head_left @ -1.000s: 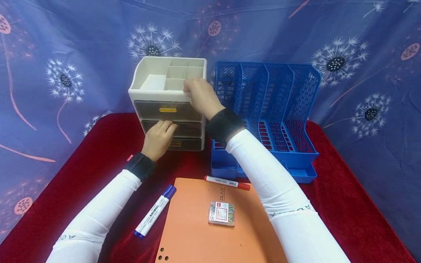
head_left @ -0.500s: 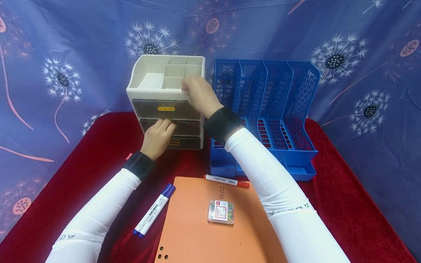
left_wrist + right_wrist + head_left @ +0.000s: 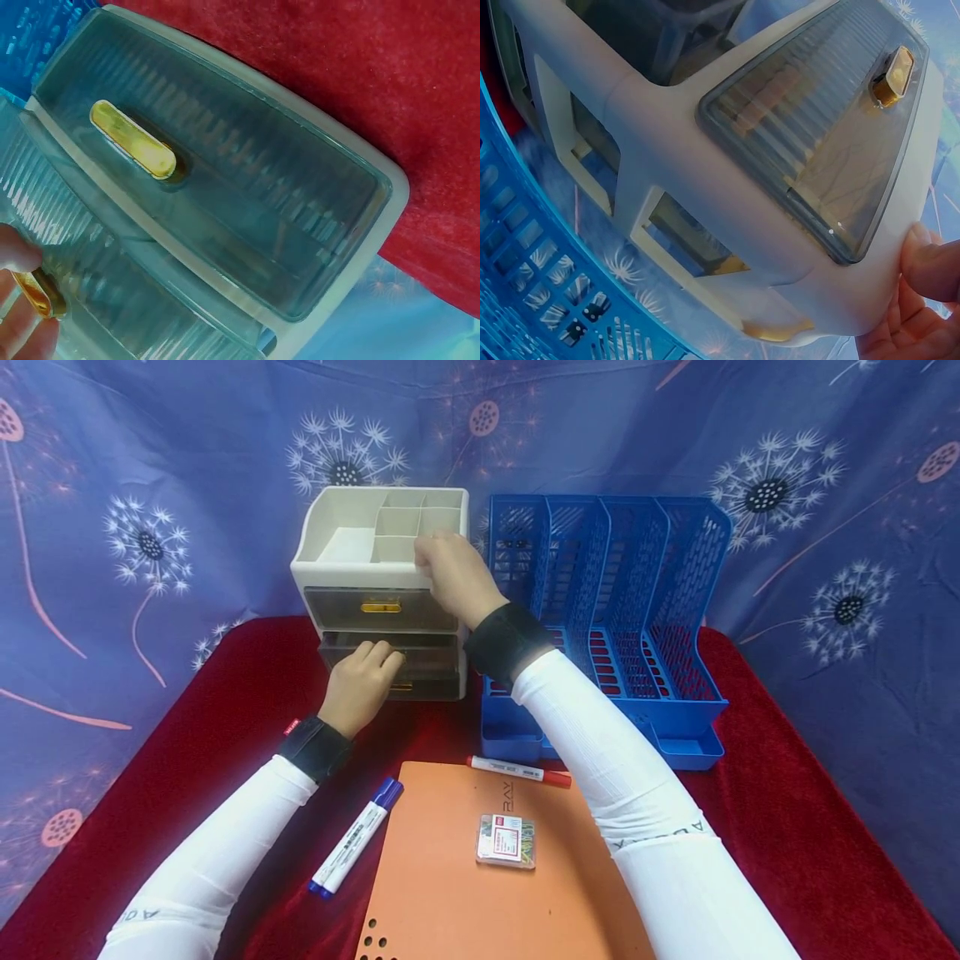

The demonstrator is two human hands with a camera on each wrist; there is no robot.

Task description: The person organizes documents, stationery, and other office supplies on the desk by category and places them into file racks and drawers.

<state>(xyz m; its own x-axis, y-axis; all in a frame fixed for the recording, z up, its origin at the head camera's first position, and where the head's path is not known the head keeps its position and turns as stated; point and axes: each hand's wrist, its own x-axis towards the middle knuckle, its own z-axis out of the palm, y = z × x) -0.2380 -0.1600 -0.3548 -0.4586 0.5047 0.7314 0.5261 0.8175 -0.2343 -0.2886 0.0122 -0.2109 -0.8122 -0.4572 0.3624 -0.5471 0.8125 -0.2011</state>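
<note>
A white desktop organizer (image 3: pixel 360 577) with three smoky see-through drawers stands at the back. My left hand (image 3: pixel 358 687) pinches the gold handle (image 3: pixel 39 294) of the middle drawer (image 3: pixel 120 281), which sticks out a little from the body. My right hand (image 3: pixel 456 573) grips the organizer's top front edge near its right corner, thumb on the front as the right wrist view shows. The top drawer (image 3: pixel 330 607) and the bottom drawer (image 3: pixel 262 172) sit flush in the frame.
Right of the organizer stands a blue file rack (image 3: pixel 600 702). In front lies an orange board (image 3: pixel 442 902), bearing a clear box of paper clips (image 3: pixel 506 842) and a red-capped marker (image 3: pixel 517 771). A blue-capped marker (image 3: pixel 352 842) lies on the red cloth (image 3: pixel 247 718) left of it.
The middle drawer has slid slightly out toward me with my left hand on its handle. My right hand keeps its hold on the organizer's edge.
</note>
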